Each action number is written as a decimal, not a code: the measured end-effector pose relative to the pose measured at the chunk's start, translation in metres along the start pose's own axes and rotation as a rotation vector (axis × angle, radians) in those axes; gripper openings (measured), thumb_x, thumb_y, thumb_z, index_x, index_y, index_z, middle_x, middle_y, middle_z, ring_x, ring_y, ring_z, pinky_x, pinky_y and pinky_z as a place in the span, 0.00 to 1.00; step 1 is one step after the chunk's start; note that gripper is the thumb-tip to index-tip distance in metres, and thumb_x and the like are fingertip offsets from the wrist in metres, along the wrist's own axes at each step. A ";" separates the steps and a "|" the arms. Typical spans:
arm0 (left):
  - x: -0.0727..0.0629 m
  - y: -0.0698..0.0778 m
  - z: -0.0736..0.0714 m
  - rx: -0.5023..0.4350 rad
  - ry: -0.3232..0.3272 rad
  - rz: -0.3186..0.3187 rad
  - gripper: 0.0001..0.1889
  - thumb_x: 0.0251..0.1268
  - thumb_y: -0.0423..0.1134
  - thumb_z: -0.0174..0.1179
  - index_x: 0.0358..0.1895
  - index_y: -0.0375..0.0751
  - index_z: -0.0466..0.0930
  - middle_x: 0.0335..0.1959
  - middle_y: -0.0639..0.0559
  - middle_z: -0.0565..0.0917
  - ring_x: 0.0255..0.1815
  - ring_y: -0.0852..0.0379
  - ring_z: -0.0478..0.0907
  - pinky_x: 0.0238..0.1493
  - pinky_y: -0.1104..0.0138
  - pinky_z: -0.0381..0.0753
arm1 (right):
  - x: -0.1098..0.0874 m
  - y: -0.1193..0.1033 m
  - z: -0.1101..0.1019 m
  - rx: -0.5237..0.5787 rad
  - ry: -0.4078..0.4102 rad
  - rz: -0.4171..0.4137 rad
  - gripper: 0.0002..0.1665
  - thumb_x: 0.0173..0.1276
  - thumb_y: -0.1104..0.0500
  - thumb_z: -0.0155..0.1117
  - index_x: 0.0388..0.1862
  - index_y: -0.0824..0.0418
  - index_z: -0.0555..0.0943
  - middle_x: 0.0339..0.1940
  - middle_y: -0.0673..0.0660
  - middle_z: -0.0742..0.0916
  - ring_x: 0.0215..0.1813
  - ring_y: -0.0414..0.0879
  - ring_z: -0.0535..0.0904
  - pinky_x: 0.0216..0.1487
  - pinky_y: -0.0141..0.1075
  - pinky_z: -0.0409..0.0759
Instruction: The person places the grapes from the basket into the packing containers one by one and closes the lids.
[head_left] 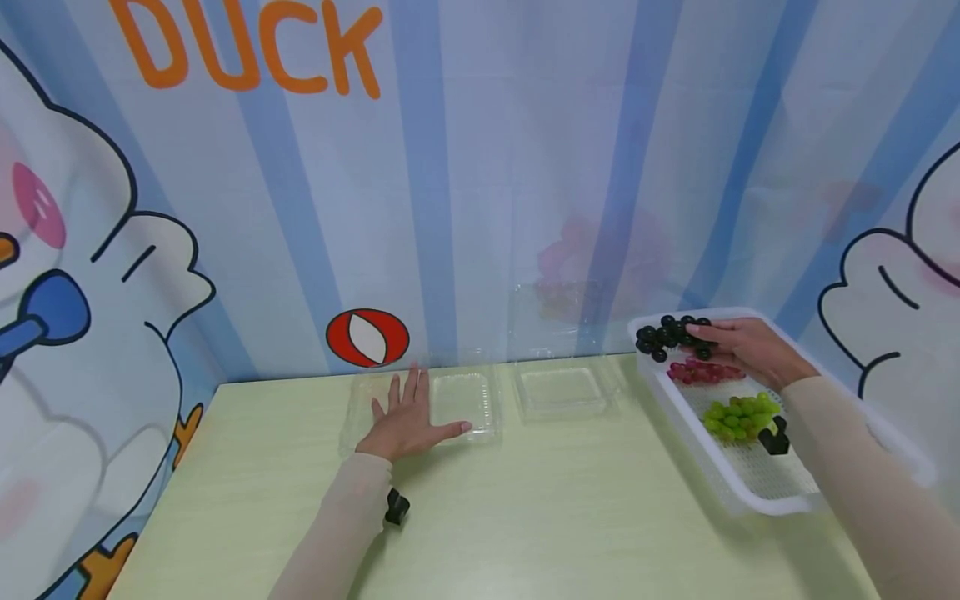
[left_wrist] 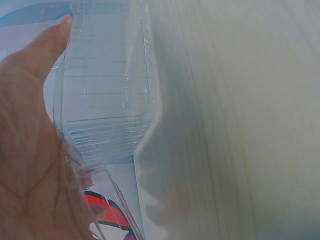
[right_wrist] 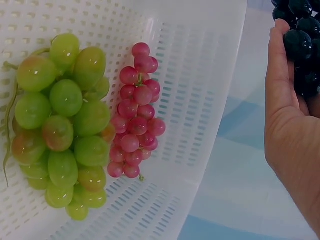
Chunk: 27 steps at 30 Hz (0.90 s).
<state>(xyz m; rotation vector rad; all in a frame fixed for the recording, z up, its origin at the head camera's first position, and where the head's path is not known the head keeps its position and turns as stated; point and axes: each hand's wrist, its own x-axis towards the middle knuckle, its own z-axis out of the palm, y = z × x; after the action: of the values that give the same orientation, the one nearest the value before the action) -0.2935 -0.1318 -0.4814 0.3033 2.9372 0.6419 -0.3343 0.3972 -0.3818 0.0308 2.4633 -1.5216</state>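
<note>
My right hand (head_left: 753,348) grips a bunch of black grapes (head_left: 670,335) over the far end of a white perforated basket (head_left: 738,492). In the right wrist view the dark grapes (right_wrist: 299,45) show at the top right corner, against the fingers. Below that hand in the basket lie a bunch of small red grapes (head_left: 705,372) and a larger bunch of green grapes (head_left: 738,417). My left hand (head_left: 405,429) lies with fingers spread over an opened clear plastic container (head_left: 461,396), its thumb across the near edge. Close up, the palm is against the container's rim (left_wrist: 59,107).
A second clear plastic container (head_left: 562,390) stands on the pale table (head_left: 570,508) between the first one and the basket, its lid (head_left: 555,321) raised against the backdrop. A striped cartoon curtain (head_left: 480,192) hangs right behind the table's far edge.
</note>
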 end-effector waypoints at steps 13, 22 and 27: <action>-0.002 0.001 -0.002 -0.001 -0.003 0.002 0.67 0.53 0.79 0.58 0.83 0.38 0.36 0.85 0.42 0.35 0.83 0.31 0.32 0.70 0.25 0.34 | 0.000 -0.007 0.008 0.011 0.013 -0.014 0.50 0.68 0.36 0.66 0.76 0.67 0.66 0.51 0.46 0.85 0.49 0.41 0.86 0.52 0.33 0.85; 0.000 -0.002 0.001 0.002 -0.003 0.000 0.68 0.52 0.80 0.57 0.83 0.38 0.36 0.85 0.42 0.35 0.83 0.31 0.32 0.70 0.25 0.33 | 0.002 -0.010 0.016 0.083 -0.032 -0.034 0.48 0.70 0.40 0.66 0.77 0.69 0.65 0.55 0.48 0.85 0.52 0.37 0.86 0.53 0.32 0.84; 0.001 -0.002 0.001 0.001 -0.005 0.002 0.68 0.52 0.80 0.57 0.83 0.39 0.35 0.85 0.42 0.34 0.83 0.32 0.32 0.70 0.25 0.33 | 0.001 -0.015 0.021 0.069 -0.053 -0.058 0.47 0.72 0.41 0.65 0.77 0.69 0.64 0.64 0.56 0.80 0.52 0.36 0.85 0.54 0.33 0.84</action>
<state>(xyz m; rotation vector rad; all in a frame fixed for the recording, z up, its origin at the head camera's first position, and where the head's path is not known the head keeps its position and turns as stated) -0.2944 -0.1332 -0.4832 0.3079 2.9333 0.6392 -0.3330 0.3720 -0.3779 -0.0689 2.3903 -1.6093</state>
